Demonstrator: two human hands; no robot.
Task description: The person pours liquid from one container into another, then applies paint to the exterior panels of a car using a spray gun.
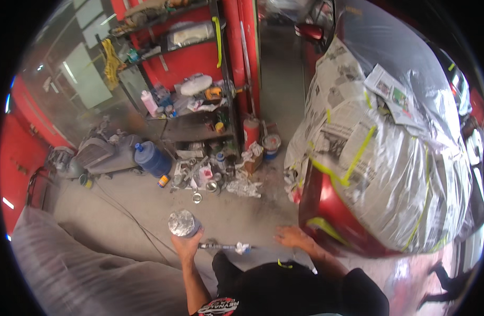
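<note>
My left hand [186, 245] is wrapped round a can-like container [183, 223] with crumpled silver foil over its top. Beside that hand, a dark slim tool [218, 246] with a whitish wad at its right end stretches across in front of my body. Whether it joins the container I cannot tell. My right hand [292, 236] is stretched out with its fingers apart, holding nothing. It is close to the bare red corner [334, 213] of a car covered in newspaper [379, 174] and yellow-green tape [358, 158].
Shelves [194, 108] with bottles and supplies stand against the red wall. A blue water jug [151, 158], open cans [212, 186] and crumpled foil [244, 186] cover the floor ahead. A hose [131, 216] runs along the floor; a grey-draped shape [89, 263] fills the lower left.
</note>
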